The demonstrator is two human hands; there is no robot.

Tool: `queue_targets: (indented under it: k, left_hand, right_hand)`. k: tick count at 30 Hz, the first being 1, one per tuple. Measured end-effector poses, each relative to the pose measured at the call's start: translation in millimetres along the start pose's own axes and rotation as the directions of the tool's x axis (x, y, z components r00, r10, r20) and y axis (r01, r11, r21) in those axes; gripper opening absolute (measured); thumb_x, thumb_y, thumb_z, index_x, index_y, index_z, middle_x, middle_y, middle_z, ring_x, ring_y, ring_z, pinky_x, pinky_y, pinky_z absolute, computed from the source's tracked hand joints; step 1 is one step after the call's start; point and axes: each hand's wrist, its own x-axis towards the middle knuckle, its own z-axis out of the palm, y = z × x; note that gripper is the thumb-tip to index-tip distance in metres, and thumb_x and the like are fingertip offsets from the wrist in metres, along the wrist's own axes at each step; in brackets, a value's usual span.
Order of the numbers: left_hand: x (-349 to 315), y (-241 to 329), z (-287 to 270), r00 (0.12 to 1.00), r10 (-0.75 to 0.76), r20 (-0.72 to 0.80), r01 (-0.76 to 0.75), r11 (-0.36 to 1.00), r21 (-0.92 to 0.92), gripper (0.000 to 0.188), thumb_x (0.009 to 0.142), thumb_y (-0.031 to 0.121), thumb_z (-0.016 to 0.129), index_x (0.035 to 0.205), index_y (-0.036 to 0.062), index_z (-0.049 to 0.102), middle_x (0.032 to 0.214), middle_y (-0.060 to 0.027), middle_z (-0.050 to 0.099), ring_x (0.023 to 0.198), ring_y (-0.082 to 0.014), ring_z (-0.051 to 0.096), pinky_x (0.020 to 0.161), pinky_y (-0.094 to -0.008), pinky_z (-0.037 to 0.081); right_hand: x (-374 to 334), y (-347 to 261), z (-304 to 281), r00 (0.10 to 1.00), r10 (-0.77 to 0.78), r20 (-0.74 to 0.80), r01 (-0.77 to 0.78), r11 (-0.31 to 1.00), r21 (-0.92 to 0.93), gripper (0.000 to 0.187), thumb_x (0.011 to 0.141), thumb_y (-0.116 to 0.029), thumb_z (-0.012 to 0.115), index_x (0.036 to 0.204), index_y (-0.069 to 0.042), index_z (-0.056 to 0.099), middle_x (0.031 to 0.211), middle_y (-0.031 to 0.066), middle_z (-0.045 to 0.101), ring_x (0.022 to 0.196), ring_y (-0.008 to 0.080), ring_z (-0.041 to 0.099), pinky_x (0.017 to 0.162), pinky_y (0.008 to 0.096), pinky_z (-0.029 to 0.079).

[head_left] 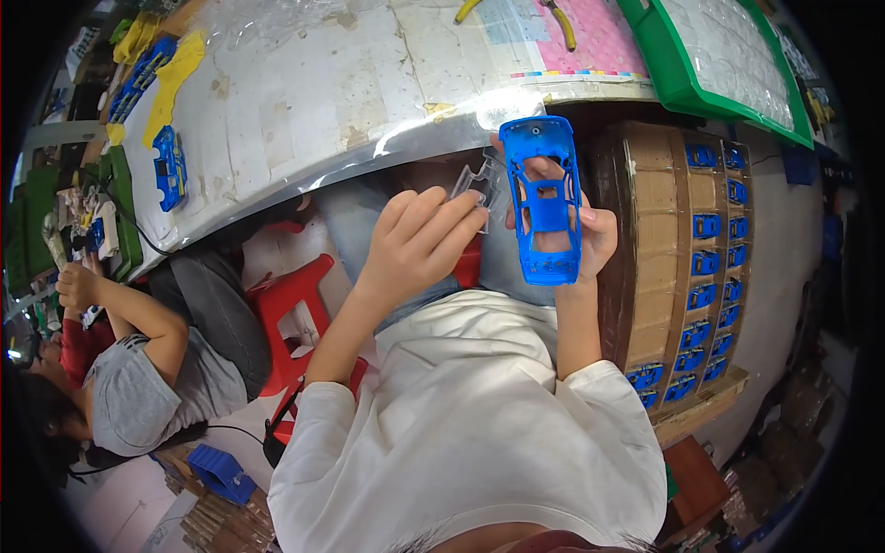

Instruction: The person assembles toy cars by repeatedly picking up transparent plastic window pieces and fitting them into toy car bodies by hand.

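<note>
My right hand (597, 238) grips a blue plastic toy car body (546, 207) by its sides and holds it up over my lap, just past the table's near edge. Through its window openings some of my fingers show. Close to its left side, my left hand (419, 240) pinches a clear plastic part (477, 189), shaped like a toy car's window piece. The clear part is apart from or just beside the blue body; I cannot tell if they touch.
A white worktable (304, 92) lies ahead, with yellow-handled pliers (560, 26) on it. A green crate (687, 78) holds clear parts at the far right. Beside me a cardboard tray (659, 240) carries several blue car bodies. At left, another person (157, 369) works near a red stool (286, 313).
</note>
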Motion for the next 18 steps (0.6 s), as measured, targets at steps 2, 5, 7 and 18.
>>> queue_targets:
  k: [2,5,7,18]
  left_hand:
    - [2.6,0.3,-3.6,0.996,-0.005,-0.088,0.007,1.000,0.024,0.022,0.064,0.007,0.064,0.086,0.0100,0.063,0.089,0.0007,0.062,0.074,-0.0167,0.052,0.063,-0.0289,0.040]
    - [3.0,6.7,-8.0,0.966,-0.119,-0.231,0.139,0.988,0.071,0.024,0.061,0.005,0.068,0.083,0.0106,0.065,0.084,0.0011,0.063,0.069,-0.0155,0.051,0.060,-0.0274,0.038]
    - [3.0,17.7,-12.5,0.967,-0.092,-0.239,0.109,0.992,0.059,0.023,0.062,0.006,0.068,0.085,0.0109,0.066,0.084,0.0013,0.063,0.069,-0.0145,0.051,0.058,-0.0266,0.038]
    - [-3.1,61.6,-3.9,0.984,0.084,-0.157,-0.092,0.995,-0.046,0.023,0.063,0.014,0.071,0.085,0.0149,0.066,0.080,0.0036,0.062,0.065,-0.0116,0.047,0.056,-0.0241,0.032]
  right_hand:
    - [-1.9,0.4,2.4,0.999,-0.022,0.031,0.021,0.999,0.033,0.070,0.064,-0.032,0.048,0.122,0.007,0.038,0.097,0.0179,0.053,0.076,0.0211,0.055,0.070,0.0308,0.046]
    - [-5.1,2.0,1.0,0.998,-0.043,0.044,0.039,0.996,0.083,0.069,0.069,-0.037,0.047,0.123,0.004,0.038,0.100,0.0176,0.052,0.080,0.0217,0.055,0.073,0.0309,0.046]
    - [-3.3,4.6,-3.8,0.993,-0.067,0.100,0.055,0.991,0.122,0.066,0.073,-0.039,0.044,0.123,0.004,0.038,0.104,0.0178,0.052,0.083,0.0218,0.055,0.074,0.0311,0.046]
    - [-2.1,8.1,9.7,0.987,-0.119,-0.111,0.116,0.993,-0.031,0.060,0.084,-0.043,0.031,0.125,0.001,0.036,0.122,0.0293,0.040,0.066,0.0218,0.055,0.057,0.0282,0.046]
